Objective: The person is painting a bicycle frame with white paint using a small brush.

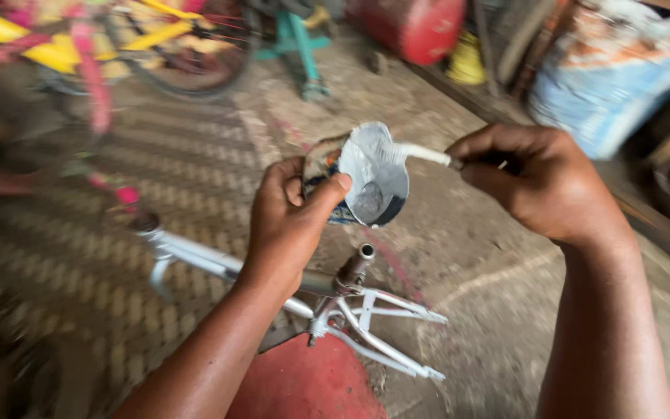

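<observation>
1. At 9 o'clock from your hands, the pink-and-yellow child's bicycle stands blurred at the far edge of the patterned concrete floor, well apart from your work.

2. Your left hand is clenched on the small cut-open tin cup coated inside with white paint: thumb over the near rim, fingers behind the wall. It sits at mid-frame, tilted so its mouth faces you.

3. The cup looks light and thin-walled, so it would likely dent under a hard squeeze. The cut rim may be sharp and the wet paint slippery. I judge the dry outer wall the safest place to hold it.

4. At 6 o'clock below the cup lies the bare silver-grey metal bicycle frame, its open seat tube pointing up, resting across a round red surface. It lies directly under the cup, where drips would land.

5. Your right hand grasps the thin white-coated brush by its handle, with the bristle end touching the cup's upper rim. The brush seems stiff and light.

6. At 2 o'clock, a blue-and-white bundle, a red container and a yellow spool crowd the wall.
</observation>
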